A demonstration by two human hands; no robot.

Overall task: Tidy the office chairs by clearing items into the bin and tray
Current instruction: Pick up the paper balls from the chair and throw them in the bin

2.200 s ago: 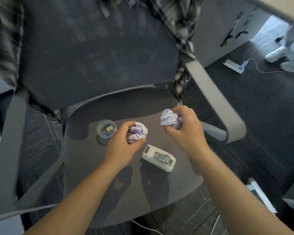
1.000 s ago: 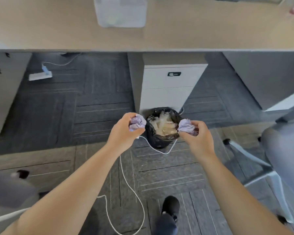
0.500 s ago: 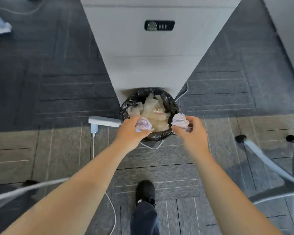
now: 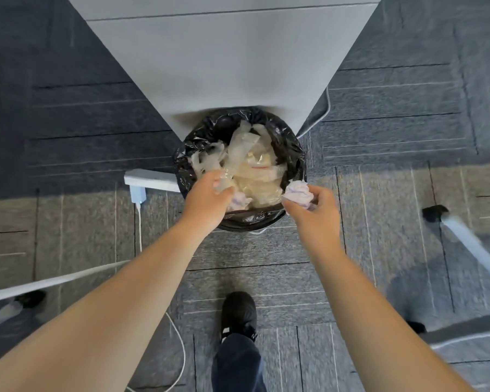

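1. Carpet floor (image 4: 393, 131) fills the view, dark grey-blue tiles at the far side, lighter speckled grey tiles nearer the person.
2. A pale grey cabinet (image 4: 229, 66) stands at the far centre, its front face running down to the floor right behind the bin.
3. Chair legs with black casters come in from both sides: one leg (image 4: 464, 239) on the right, another (image 4: 54, 281) on the near left.
4. The bin (image 4: 291, 148), round and lined with a black bag, sits on the floor against the cabinet foot, packed with crumpled clear and whitish plastic wrap (image 4: 249, 162).
5. A white power strip (image 4: 150, 179) lies just left of the bin, a white cable (image 4: 178, 349) trailing toward the near edge.
6. One dark shoe (image 4: 239, 312) is planted on the carpet, near centre.
7. Left hand (image 4: 207, 199) is over the bin's near-left rim, fingers curled downward and loosened; a pale lilac paper ball (image 4: 239, 200) shows just beside its fingertips, over the bin's contents. Whether the fingers touch it, I cannot tell.
8. Right hand (image 4: 313, 210) hangs at the bin's near-right rim, fingers pinched tight round a second lilac paper wad (image 4: 298, 192), which pokes out toward the bin opening.
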